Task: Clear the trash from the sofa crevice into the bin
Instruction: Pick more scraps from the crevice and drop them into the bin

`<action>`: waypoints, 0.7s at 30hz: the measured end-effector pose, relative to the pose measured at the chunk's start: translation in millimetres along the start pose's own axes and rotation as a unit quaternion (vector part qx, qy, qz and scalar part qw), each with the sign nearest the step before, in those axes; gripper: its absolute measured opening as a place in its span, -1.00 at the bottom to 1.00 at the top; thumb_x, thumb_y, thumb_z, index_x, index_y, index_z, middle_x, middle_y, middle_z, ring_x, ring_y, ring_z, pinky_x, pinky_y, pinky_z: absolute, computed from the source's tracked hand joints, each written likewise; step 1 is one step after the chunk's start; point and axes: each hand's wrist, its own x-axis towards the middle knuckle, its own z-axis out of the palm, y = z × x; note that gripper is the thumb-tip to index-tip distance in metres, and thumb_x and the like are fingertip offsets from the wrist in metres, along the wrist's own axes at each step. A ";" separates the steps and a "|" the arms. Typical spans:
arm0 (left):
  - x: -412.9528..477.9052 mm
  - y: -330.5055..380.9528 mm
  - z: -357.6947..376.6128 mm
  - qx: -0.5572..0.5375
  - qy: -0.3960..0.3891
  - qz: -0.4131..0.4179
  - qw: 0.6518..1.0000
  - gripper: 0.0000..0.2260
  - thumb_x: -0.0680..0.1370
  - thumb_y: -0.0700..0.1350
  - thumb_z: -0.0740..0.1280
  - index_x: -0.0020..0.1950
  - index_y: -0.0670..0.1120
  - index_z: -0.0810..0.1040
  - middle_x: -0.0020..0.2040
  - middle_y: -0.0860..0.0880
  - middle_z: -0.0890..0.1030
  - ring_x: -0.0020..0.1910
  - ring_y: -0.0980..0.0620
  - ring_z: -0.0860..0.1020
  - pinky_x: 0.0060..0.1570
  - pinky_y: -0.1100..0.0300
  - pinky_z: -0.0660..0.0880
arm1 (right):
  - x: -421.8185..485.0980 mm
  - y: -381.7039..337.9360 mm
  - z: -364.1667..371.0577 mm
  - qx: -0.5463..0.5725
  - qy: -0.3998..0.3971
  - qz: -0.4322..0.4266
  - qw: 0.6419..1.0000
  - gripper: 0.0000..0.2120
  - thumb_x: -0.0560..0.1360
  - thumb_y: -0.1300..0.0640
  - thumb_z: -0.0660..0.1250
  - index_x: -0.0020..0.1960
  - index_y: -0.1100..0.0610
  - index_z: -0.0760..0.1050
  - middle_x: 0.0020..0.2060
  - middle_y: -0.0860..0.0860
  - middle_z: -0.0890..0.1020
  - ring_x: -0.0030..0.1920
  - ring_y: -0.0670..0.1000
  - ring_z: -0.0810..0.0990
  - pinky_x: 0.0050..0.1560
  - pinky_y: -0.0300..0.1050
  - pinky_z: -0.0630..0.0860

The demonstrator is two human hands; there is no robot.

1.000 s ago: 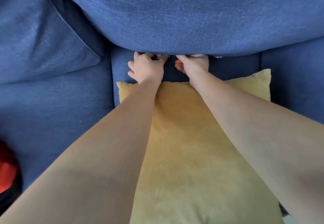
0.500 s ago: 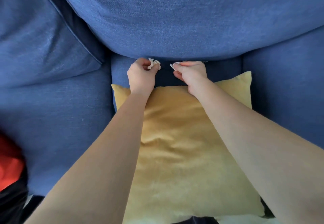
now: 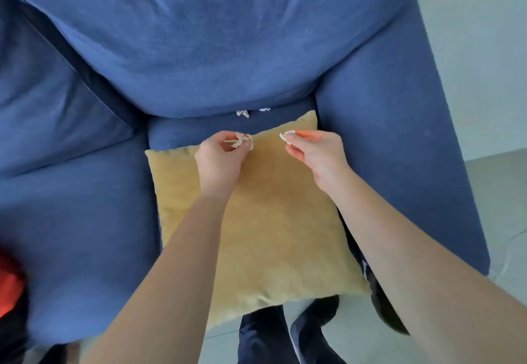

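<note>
Item 1, my left hand (image 3: 219, 158): closed in a pinch over a crumpled scrap of pale paper (image 3: 244, 140), held clear above the top edge of the yellow cushion (image 3: 273, 221).

Item 2, my right hand (image 3: 316, 152): thumb and forefinger nipped on a smaller white scrap (image 3: 286, 136); other fingers loosely curled beneath.

Item 3, trash not yet collected: two small white scraps, one (image 3: 243, 113) and another (image 3: 264, 109) just beside it, lying in the sofa crevice (image 3: 199, 119) where the back cushion (image 3: 216, 50) meets the seat, just beyond the yellow cushion.

Item 4, bin: not in view. I cannot say which side it stands on.

Item 5, surroundings: blue sofa arm (image 3: 399, 149) to my right, pale floor (image 3: 490, 192) past it, my dark-trousered legs (image 3: 265, 335) at the seat front, a red object (image 3: 10, 286) at the far left edge, too blurred to name.

Handling notes, as judgement: the scraps are light and crumpled, so they will likely slip or flutter from a loose pinch. I should keep both pinches firm, carry the pieces low and steady, and release only over the bin mouth. Both hands are full, so the two remaining scraps want a second trip; pressing the back cushion aside first should expose anything tucked deeper.
</note>
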 end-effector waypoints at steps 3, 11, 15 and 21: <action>-43.6 2.1 26.4 0.010 -0.021 -0.003 1.000 -0.82 0.43 0.04 0.62 -0.04 0.02 0.76 -0.16 0.09 0.79 -0.09 0.08 0.77 0.10 0.00 0.70 | -34.3 5.0 -55.5 0.013 0.023 -0.014 1.000 -0.84 0.46 0.25 0.61 0.02 0.25 0.76 -0.03 0.12 0.80 0.02 0.06 0.80 0.16 -0.09 0.69; -173.5 8.6 107.0 0.054 -0.096 0.031 0.993 -0.88 0.47 0.03 0.61 -0.09 0.10 0.70 -0.14 0.10 0.76 -0.08 0.07 0.75 -0.05 0.21 0.63 | -113.2 34.3 -210.9 0.041 0.103 -0.011 0.994 -0.84 0.47 0.21 0.61 0.05 0.19 0.77 -0.06 0.03 0.81 -0.01 0.03 0.80 0.15 -0.17 0.68; -239.6 5.2 152.8 0.064 -0.167 0.035 0.983 -0.93 0.46 -0.06 0.61 -0.12 0.07 0.75 -0.20 0.12 0.76 -0.15 0.06 0.75 -0.05 0.20 0.66 | -148.9 58.7 -288.7 0.053 0.149 -0.015 0.987 -0.84 0.44 0.18 0.63 0.01 0.15 0.78 -0.07 -0.01 0.81 -0.03 -0.01 0.80 0.20 -0.09 0.68; -326.7 -22.1 213.3 0.117 -0.264 0.024 0.957 -0.96 0.48 -0.06 0.57 -0.13 0.02 0.75 -0.21 0.09 0.76 -0.21 0.08 0.71 -0.19 0.30 0.58 | -195.3 108.2 -386.1 0.095 0.235 0.005 0.967 -0.83 0.42 0.19 0.65 0.00 0.15 0.76 -0.10 0.08 0.81 -0.03 0.11 0.80 0.12 -0.07 0.70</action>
